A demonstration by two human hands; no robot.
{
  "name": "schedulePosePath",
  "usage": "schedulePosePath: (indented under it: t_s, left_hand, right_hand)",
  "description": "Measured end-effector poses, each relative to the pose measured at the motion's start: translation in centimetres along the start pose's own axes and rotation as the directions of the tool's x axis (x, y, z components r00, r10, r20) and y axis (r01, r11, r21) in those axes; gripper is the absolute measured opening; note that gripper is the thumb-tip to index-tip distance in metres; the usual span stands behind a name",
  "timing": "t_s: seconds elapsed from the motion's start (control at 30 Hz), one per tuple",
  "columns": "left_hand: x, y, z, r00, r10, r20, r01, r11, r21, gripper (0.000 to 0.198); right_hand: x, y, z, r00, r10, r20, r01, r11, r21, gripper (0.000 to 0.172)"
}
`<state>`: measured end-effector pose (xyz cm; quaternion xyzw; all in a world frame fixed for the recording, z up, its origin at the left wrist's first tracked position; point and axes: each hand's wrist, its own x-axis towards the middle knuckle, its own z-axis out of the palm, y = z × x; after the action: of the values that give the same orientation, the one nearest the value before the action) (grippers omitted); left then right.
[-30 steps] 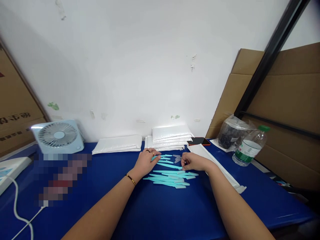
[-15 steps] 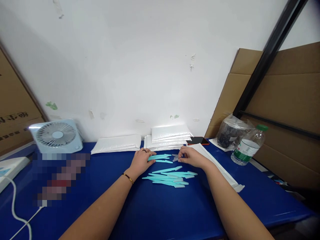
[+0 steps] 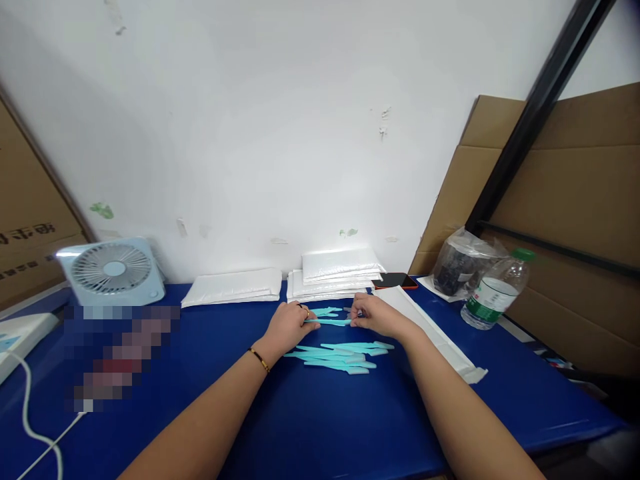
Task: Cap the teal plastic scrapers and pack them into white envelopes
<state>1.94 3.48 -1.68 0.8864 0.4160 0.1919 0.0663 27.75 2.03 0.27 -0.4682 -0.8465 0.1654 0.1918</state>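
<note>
A turquoise eyebrow razor [image 3: 330,322] lies level between my two hands. My left hand [image 3: 289,328] is closed on its left end, and my right hand [image 3: 369,313] pinches its right end. Just behind it, more turquoise razors [image 3: 327,311] lie on the table, partly covered by my left fingers. Small translucent pieces [image 3: 347,311], perhaps blade caps, show beside my right fingertips, mostly hidden. Nearer to me is a loose pile of several turquoise razors [image 3: 345,357], their pale capped ends pointing right.
White padded mailers [image 3: 233,287] and a mailer stack [image 3: 340,267] stand along the wall. A flat white mailer [image 3: 435,333] lies right of my hand, near a phone [image 3: 395,281]. A water bottle [image 3: 495,293] is at right, a fan [image 3: 115,270] at left, on the blue tabletop [image 3: 320,427].
One razor from the near pile's back edge is gone from there, and a razor is now held between both hands. My right hand has shifted slightly left.
</note>
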Motion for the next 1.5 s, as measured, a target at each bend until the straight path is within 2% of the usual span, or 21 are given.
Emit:
schedulePosePath:
  t_s: [0.23, 0.3, 0.37, 0.43, 0.5, 0.57, 0.63, 0.77, 0.9, 1.0, 1.17, 1.23, 1.3, 1.4, 1.5]
  left_hand:
    - [-0.1, -2.2, -0.6, 0.993, -0.104, -0.048, 0.105, 0.994, 0.017, 0.024]
    - [-0.2, -2.3, -0.5, 0.994, -0.088, -0.071, 0.088, 0.996, 0.0, 0.038]
    - [-0.3, -2.3, 0.0, 0.995, -0.059, -0.077, 0.058, 0.998, -0.022, 0.053]
    - [-0.3, -2.4, 0.6, 0.998, -0.04, -0.042, 0.038, 0.998, -0.048, 0.053]
    - [-0.2, -2.4, 1.1, 0.999, -0.033, -0.001, 0.033, 0.997, -0.073, 0.043]
    - [-0.1, -2.2, 1.4, 0.999, -0.031, 0.007, 0.032, 0.995, -0.092, 0.036]
    - [-0.1, -1.7, 1.1, 0.999, -0.039, -0.035, 0.035, 0.993, -0.109, 0.035]
    - [-0.3, 0.2, -0.1, 0.993, -0.016, -0.118, -0.001, 0.989, -0.145, 0.034]
    - [-0.4, 1.6, -0.6, 0.998, 0.062, -0.023, -0.063, 0.996, -0.066, 0.029]
    - [-0.3, 1.2, -0.5, 1.0, 0.016, -0.024, -0.016, 1.0, -0.001, 0.026]
    - [-0.2, -0.7, -0.5, 0.991, -0.09, -0.102, 0.092, 0.996, 0.02, 0.02]
    - [-0.3, -0.8, -0.5, 0.988, -0.096, -0.117, 0.096, 0.995, -0.004, 0.02]
    - [-0.4, -0.4, -0.5, 0.992, -0.069, -0.104, 0.066, 0.997, -0.033, 0.02]
    - [-0.7, 0.9, -0.5, 0.999, 0.029, -0.026, -0.031, 0.997, -0.073, 0.019]
    - [-0.8, 1.7, -0.2, 0.993, 0.1, 0.059, -0.096, 0.993, -0.074, 0.021]
  right_hand:
    - [-0.8, 1.4, -1.6, 0.994, 0.097, -0.057, -0.099, 0.995, -0.022, 0.011]
    - [-1.7, 1.6, -2.3, 0.991, 0.13, 0.017, -0.13, 0.992, 0.005, 0.012]
    - [-2.6, 1.8, -2.8, 0.972, 0.184, 0.148, -0.187, 0.982, 0.007, 0.014]
    - [-3.1, 2.1, -3.0, 0.93, 0.251, 0.269, -0.254, 0.967, -0.026, 0.016]
    - [-3.3, 2.3, -2.8, 0.899, 0.28, 0.337, -0.281, 0.959, -0.045, 0.015]
    - [-3.1, 2.4, -2.4, 0.898, 0.256, 0.357, -0.262, 0.964, -0.032, 0.012]
    - [-2.8, 2.2, -2.1, 0.916, 0.199, 0.348, -0.213, 0.977, 0.001, 0.011]
    - [-1.8, 0.7, -1.3, 0.978, 0.086, 0.189, -0.1, 0.993, 0.065, 0.01]
    - [-0.7, -0.9, -0.2, 0.994, 0.027, 0.104, -0.035, 0.996, 0.08, 0.008]
    - [-0.2, -1.1, 0.3, 0.998, 0.018, 0.068, -0.023, 0.997, 0.074, 0.007]
    - [-0.4, 0.1, -0.4, 0.99, 0.142, 0.008, -0.143, 0.987, 0.077, 0.012]
    - [-0.9, 0.3, -1.0, 0.993, 0.114, 0.03, -0.116, 0.99, 0.076, 0.017]
    - [-1.3, 0.3, -1.3, 0.993, 0.055, 0.105, -0.062, 0.996, 0.062, 0.02]
    - [-1.4, 0.0, -0.9, 0.969, 0.024, 0.246, -0.029, 0.999, 0.016, 0.02]
    - [-1.1, -0.3, 0.0, 0.957, 0.008, 0.289, -0.005, 1.0, -0.009, 0.012]
